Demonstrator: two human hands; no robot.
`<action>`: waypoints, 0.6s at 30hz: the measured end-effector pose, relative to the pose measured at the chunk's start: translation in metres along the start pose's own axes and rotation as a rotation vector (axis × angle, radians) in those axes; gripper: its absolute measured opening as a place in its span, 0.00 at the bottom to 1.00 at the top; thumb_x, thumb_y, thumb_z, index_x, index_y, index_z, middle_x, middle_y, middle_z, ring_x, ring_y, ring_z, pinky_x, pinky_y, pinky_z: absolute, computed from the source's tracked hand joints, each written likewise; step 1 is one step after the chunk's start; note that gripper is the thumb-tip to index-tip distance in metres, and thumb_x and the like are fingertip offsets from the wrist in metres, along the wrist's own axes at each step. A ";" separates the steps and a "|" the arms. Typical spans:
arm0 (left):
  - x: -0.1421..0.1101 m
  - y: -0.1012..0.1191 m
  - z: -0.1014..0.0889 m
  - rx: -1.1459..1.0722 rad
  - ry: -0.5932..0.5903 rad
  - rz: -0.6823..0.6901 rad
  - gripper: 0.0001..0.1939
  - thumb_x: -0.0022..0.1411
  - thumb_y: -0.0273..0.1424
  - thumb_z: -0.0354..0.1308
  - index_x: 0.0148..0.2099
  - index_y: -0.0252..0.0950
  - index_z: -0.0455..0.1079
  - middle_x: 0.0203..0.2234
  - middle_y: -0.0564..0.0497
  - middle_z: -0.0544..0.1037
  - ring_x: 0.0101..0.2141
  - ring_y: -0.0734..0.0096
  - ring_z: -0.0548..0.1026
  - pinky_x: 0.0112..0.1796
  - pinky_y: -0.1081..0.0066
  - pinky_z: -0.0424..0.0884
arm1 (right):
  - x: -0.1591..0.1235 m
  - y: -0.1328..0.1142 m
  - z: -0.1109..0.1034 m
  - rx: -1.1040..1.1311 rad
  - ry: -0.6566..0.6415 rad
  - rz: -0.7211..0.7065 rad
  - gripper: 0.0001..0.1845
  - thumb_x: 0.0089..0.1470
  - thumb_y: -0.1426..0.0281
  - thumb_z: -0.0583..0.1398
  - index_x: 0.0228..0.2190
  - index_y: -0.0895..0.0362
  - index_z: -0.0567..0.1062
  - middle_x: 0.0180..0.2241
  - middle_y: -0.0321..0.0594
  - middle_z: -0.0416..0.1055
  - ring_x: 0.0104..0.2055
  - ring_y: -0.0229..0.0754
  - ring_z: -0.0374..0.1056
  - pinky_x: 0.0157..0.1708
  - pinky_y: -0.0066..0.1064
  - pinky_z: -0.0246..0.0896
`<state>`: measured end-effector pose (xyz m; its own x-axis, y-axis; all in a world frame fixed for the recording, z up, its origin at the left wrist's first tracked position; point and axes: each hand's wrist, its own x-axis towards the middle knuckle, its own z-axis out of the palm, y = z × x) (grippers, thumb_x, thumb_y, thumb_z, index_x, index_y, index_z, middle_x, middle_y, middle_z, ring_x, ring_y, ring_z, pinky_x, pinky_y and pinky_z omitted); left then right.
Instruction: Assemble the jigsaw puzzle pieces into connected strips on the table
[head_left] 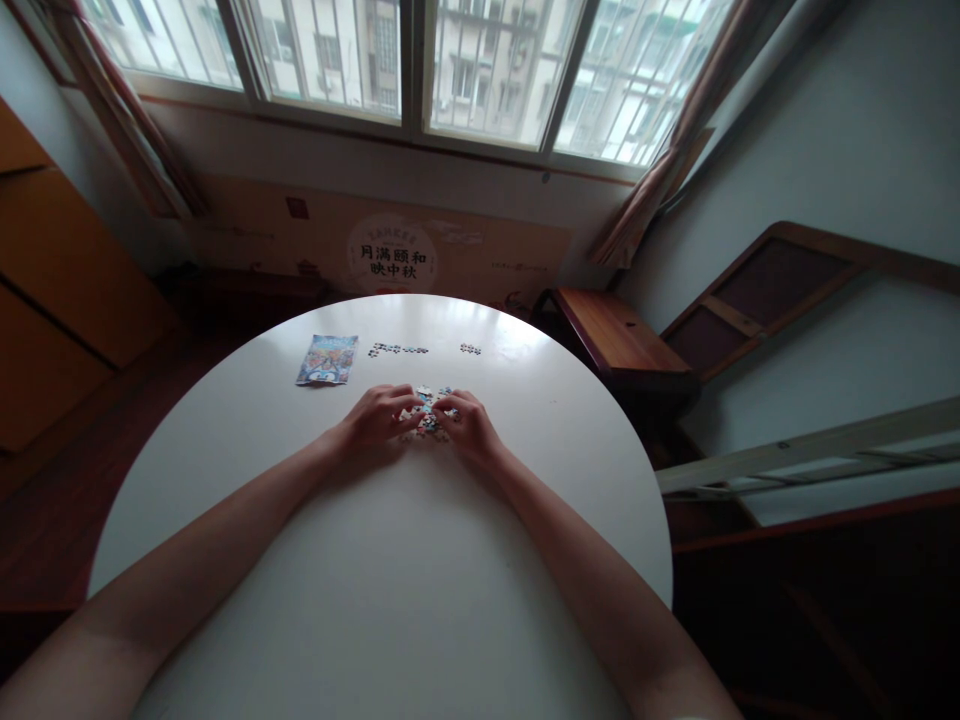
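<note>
Puzzle pieces (430, 423) heaped on white tabletop (390, 570) | left hand (384, 411) and right hand (466, 425) flank the heap, fingers curled inward; whether either pinches a piece, cannot tell | beyond them, left to right, a printed packet (328, 359), a broken row of pieces (391, 348) and a small cluster (470, 349) | farther off, a wooden bench (619, 328) | barred windows (499, 75) behind

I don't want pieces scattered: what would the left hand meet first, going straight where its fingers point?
The left hand would probably meet the puzzle-piece pile just ahead; depth is unclear, so it may already be touching.
</note>
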<state>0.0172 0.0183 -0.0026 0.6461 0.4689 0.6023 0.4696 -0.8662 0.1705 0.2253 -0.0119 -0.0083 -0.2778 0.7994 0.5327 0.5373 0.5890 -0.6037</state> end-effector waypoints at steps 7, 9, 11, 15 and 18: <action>0.000 0.001 -0.001 -0.007 -0.009 -0.004 0.09 0.63 0.35 0.55 0.41 0.37 0.73 0.28 0.51 0.74 0.25 0.76 0.70 0.30 0.74 0.64 | 0.000 -0.001 0.000 -0.006 -0.004 0.001 0.04 0.55 0.71 0.60 0.30 0.54 0.77 0.30 0.37 0.71 0.36 0.40 0.66 0.40 0.31 0.60; 0.000 0.001 -0.001 -0.007 -0.007 -0.001 0.09 0.63 0.35 0.55 0.41 0.37 0.73 0.28 0.51 0.74 0.25 0.76 0.70 0.30 0.74 0.64 | 0.000 0.000 0.000 -0.005 -0.004 0.001 0.04 0.55 0.71 0.60 0.30 0.54 0.77 0.30 0.37 0.71 0.36 0.40 0.66 0.40 0.31 0.60; 0.000 0.001 -0.001 0.000 -0.005 0.001 0.09 0.64 0.35 0.54 0.41 0.37 0.73 0.28 0.51 0.74 0.25 0.76 0.70 0.30 0.74 0.64 | 0.000 0.000 0.000 -0.002 0.003 -0.001 0.04 0.55 0.71 0.60 0.30 0.54 0.77 0.31 0.37 0.72 0.36 0.40 0.66 0.40 0.31 0.60; 0.000 0.001 0.000 0.016 -0.002 0.001 0.10 0.64 0.35 0.53 0.41 0.37 0.73 0.28 0.51 0.75 0.25 0.76 0.70 0.30 0.74 0.64 | 0.000 0.001 0.000 0.001 0.011 -0.007 0.04 0.55 0.71 0.60 0.30 0.55 0.77 0.31 0.38 0.72 0.36 0.40 0.66 0.40 0.31 0.60; 0.000 0.000 0.001 0.026 -0.002 0.002 0.10 0.64 0.36 0.53 0.41 0.37 0.73 0.28 0.51 0.75 0.26 0.75 0.71 0.31 0.73 0.64 | 0.000 0.001 0.000 -0.001 0.008 -0.005 0.04 0.55 0.71 0.60 0.30 0.55 0.77 0.31 0.38 0.72 0.36 0.40 0.66 0.41 0.31 0.59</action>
<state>0.0176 0.0184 -0.0035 0.6478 0.4677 0.6013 0.4838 -0.8623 0.1495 0.2252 -0.0112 -0.0087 -0.2740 0.7956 0.5404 0.5369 0.5927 -0.6004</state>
